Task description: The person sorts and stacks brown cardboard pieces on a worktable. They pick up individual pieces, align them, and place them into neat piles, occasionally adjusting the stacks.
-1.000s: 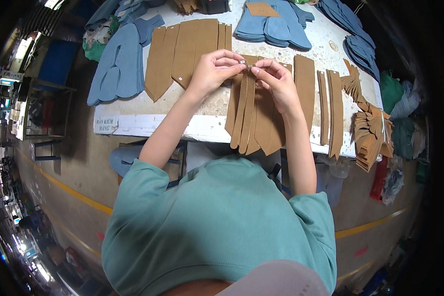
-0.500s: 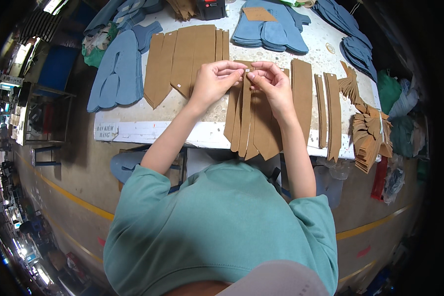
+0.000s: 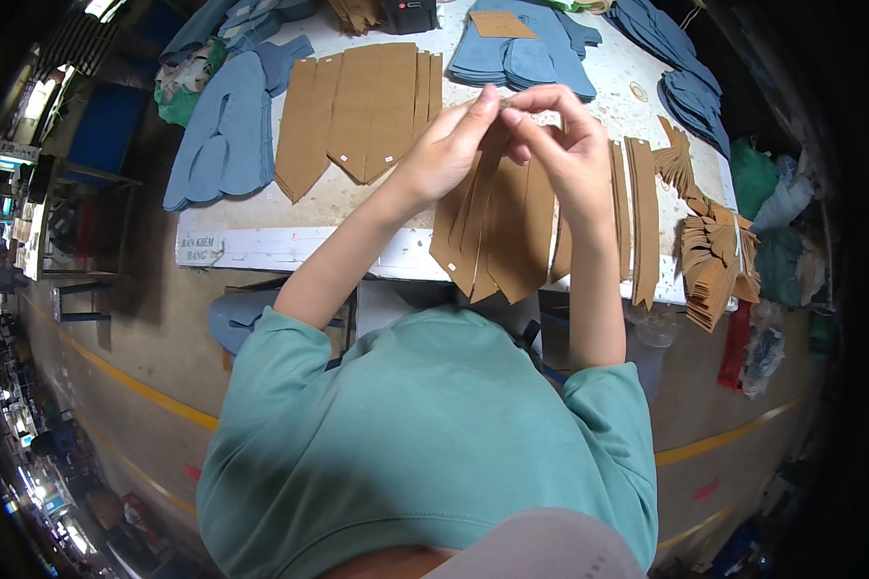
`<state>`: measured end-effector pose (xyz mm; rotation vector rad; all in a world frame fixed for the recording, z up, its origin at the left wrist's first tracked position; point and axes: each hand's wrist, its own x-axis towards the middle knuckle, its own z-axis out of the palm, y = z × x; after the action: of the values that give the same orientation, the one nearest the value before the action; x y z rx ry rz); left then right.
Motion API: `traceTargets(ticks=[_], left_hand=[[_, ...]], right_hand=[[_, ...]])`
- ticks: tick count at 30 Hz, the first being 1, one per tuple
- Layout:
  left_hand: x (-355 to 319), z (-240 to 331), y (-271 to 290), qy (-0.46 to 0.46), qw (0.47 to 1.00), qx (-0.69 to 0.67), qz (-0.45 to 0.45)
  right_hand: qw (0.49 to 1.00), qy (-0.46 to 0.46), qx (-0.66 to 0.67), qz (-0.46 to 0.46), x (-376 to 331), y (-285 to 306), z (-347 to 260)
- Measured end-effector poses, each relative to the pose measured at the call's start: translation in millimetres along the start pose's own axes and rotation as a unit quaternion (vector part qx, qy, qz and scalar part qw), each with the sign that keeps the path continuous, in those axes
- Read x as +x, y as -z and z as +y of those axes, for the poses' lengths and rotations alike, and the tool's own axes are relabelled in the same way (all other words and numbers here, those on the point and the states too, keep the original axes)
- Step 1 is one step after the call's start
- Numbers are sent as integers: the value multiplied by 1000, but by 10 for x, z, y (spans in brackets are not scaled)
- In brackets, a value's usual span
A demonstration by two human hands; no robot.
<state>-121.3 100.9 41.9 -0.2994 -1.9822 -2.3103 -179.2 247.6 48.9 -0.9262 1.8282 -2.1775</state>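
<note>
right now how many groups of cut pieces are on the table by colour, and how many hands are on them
brown piece groups: 4
blue piece stacks: 3
hands, left hand and right hand, pinching one brown piece: 2
total: 9

A: What the fingers pinch is too small to tell; the left hand and right hand cover the upper ends of the tan pieces below them.

B: The black box and the tan stack at the far bench edge are cut off by the picture's top.

A: The white tags on the tan panels are too small to read.

B: The label on the bench front is blurred. The person's head is cut off at the lower edge.
</note>
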Motion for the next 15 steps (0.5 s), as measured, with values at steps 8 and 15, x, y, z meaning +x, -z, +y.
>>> traceTargets(ticks=[8,15], left_hand=[[313,-7,-505,-106,992,47,-51],[233,-577,-1223,46,991,-34,-118]], right_hand=[[994,97,31,41,107,695,-357],[993,16,11,113,172,1624,-350]])
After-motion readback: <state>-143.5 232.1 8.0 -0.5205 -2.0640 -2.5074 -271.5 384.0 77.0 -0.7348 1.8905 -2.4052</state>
